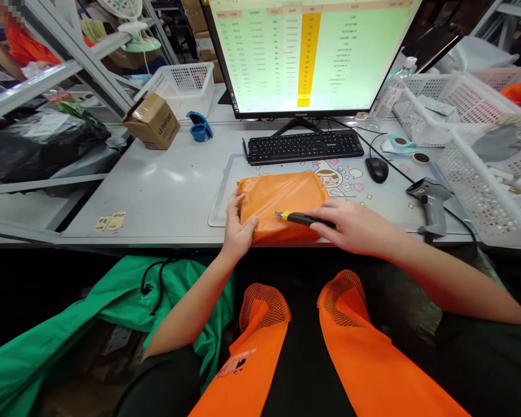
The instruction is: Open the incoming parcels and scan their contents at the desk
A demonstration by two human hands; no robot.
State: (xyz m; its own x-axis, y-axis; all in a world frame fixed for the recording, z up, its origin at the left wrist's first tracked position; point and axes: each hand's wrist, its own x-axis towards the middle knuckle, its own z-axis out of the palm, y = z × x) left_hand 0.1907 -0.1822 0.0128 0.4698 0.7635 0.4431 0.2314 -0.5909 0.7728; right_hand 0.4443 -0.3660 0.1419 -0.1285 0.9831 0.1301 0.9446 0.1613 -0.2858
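An orange plastic-wrapped package [278,200] lies at the front edge of the desk, partly on the printed desk mat [220,202]. My left hand [238,229] grips its left side, thumb on top and fingers along the edge. In my right hand [345,223] is a utility knife [301,218] with a black and yellow handle. Its tip points left, just over the package's top; whether it touches the wrapping I cannot tell. The right hand's fingers are wrapped round the handle near the package's right side.
Behind the package are a keyboard [306,146], a mouse [377,169] and a monitor [304,58]. A barcode scanner [432,202] and white baskets [486,191] stand at right. A cardboard box [153,123] and a blue container [200,128] sit at left. A green bag [169,301] hangs below.
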